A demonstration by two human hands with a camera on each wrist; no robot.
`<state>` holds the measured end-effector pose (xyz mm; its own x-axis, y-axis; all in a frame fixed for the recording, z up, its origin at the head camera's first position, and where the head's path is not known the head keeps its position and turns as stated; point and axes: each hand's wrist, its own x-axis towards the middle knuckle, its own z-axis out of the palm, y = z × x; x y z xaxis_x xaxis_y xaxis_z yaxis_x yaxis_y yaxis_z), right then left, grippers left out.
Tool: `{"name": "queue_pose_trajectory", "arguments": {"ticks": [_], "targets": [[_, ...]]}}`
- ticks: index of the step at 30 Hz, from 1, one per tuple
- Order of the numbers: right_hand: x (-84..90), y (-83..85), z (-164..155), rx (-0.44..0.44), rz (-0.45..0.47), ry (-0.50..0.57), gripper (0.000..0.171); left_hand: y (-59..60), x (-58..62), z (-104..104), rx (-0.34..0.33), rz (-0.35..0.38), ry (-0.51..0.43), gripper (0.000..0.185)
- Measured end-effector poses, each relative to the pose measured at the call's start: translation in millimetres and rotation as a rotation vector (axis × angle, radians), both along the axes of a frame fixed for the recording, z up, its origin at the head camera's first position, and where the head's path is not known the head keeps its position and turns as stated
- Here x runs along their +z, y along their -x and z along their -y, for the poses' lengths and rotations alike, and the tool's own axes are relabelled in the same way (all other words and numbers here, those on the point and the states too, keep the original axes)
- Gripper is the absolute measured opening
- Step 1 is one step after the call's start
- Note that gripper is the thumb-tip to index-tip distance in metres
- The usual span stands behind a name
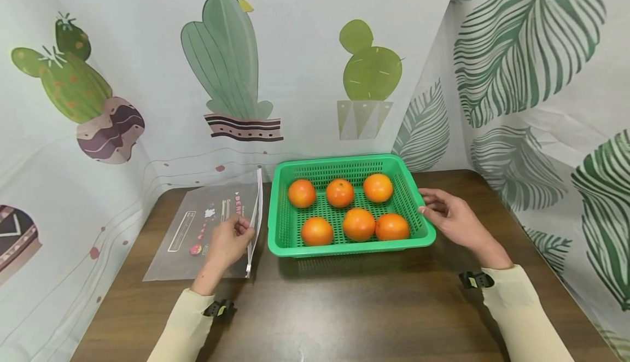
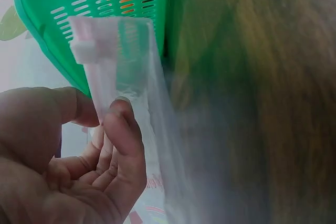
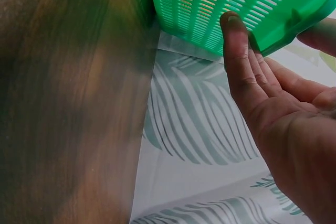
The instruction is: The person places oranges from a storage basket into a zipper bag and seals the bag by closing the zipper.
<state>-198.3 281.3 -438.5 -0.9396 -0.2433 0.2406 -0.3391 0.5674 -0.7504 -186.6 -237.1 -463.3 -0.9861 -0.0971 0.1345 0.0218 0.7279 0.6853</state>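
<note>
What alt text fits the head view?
A green basket holding six oranges sits on a wooden table. The left hand pinches a clear zip bag beside it; the right hand touches the basket's right rim.

My left wrist view blurs the table (image 2: 252, 103) behind the zip bag (image 2: 121, 72), green basket (image 2: 105, 3) cropped at top edge, bag lettering unreadable from head camera, right hand (image 3: 283, 124) cut off at frame edge

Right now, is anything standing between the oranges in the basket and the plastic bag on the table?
Only the basket wall nearest the bag. The left hand pinches the bag's zipper edge beside that wall; the six oranges lie uncovered.
</note>
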Motion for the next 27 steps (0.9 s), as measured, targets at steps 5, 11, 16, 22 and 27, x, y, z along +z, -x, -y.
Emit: {"name": "queue_pose_trajectory", "arguments": {"ticks": [5, 11, 16, 22, 27], "targets": [[0.3, -0.3, 0.1, -0.004, -0.004, -0.003, 0.045, -1.4, 4.1, -1.4, -0.001, -0.013, 0.007, 0.004], [0.2, -0.3, 0.1, 0.002, -0.006, -0.001, 0.045, -3.7, 6.8, -1.0, -0.011, -0.027, 0.003, 0.005], [0.1, -0.4, -0.1, 0.002, -0.010, -0.004, 0.045, -3.4, 8.7, -0.7, -0.012, -0.027, 0.013, 0.005], [-0.3, -0.1, -0.2, 0.001, -0.008, -0.003, 0.045, -2.7, 9.5, -1.6, -0.001, -0.031, 0.028, 0.006], [-1.2, 0.3, 0.1, 0.001, -0.004, 0.003, 0.045, -3.8, 10.6, -2.6, -0.007, -0.049, 0.022, 0.006]]}}
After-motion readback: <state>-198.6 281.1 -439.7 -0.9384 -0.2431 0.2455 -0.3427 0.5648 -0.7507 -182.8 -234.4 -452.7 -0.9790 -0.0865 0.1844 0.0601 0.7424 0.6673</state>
